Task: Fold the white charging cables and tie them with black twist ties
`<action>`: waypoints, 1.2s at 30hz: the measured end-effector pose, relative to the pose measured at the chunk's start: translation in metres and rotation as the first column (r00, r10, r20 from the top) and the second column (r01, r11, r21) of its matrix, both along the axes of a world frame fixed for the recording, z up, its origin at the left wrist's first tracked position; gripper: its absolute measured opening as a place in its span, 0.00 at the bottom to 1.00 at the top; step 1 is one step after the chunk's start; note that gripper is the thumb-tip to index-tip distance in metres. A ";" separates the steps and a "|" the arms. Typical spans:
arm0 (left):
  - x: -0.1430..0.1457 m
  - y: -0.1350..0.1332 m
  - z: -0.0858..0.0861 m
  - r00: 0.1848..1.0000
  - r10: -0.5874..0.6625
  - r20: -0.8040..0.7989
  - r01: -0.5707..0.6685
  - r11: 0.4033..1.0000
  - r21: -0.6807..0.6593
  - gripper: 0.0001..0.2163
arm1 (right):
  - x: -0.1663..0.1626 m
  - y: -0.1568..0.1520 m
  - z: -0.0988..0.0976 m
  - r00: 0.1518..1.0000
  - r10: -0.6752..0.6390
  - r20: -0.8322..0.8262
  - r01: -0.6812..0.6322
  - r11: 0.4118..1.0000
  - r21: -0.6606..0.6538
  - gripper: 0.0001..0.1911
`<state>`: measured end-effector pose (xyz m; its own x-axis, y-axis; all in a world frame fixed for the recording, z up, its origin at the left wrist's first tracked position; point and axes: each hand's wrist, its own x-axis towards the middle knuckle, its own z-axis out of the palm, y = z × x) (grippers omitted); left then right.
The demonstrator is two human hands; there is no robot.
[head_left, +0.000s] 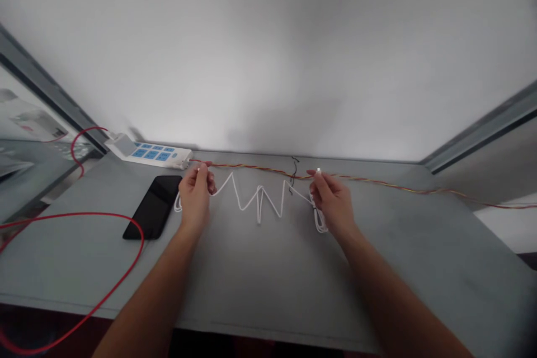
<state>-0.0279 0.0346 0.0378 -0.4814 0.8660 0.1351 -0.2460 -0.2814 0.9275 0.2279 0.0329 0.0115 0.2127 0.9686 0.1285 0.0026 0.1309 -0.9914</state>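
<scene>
Nearest the body, both bare forearms reach out over the grey bench (260,285), and a red cable (96,213) loops across its near left part and off the front edge. Just beyond that loop a black phone (155,206) lies flat, screen dark, close to the left of the left hand (195,193).

A white cable (259,204) is stretched between the two hands. Its long axis runs left to right across the bench, and it keeps a zigzag of sharp kinks along the span. Each hand has one end, so neither is nearer than the other.

The left hand is closed, thumb and fingers pinched on the cable's left end, with a small white loop showing at its outer side. The right hand (331,198) is also closed on the cable, a white connector tip (319,170) poking up above its fingertips and a few slack coils (321,224) hanging under the palm.

Just behind the hands, a twisted red-and-yellow wire (377,180) runs along the back of the bench, with a thin black tie (293,170) on it. Farther left sits a white power strip (153,154) with blue sockets, against the pale wall.
</scene>
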 end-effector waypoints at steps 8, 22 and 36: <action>-0.023 0.002 0.013 0.874 0.460 0.155 -0.461 0.887 -0.034 0.06 | 0.014 0.000 0.005 0.865 -0.209 0.456 0.192 0.978 0.085 0.25; -0.030 0.004 0.005 0.960 0.281 -0.004 -0.275 0.945 0.175 0.12 | 0.032 0.004 0.007 0.709 -0.381 0.593 0.307 0.924 0.226 0.24; -0.016 -0.009 0.001 0.636 -0.442 -0.632 0.333 0.896 -0.292 0.12 | -0.007 -0.011 0.003 0.920 0.211 0.330 -0.249 0.965 0.079 0.12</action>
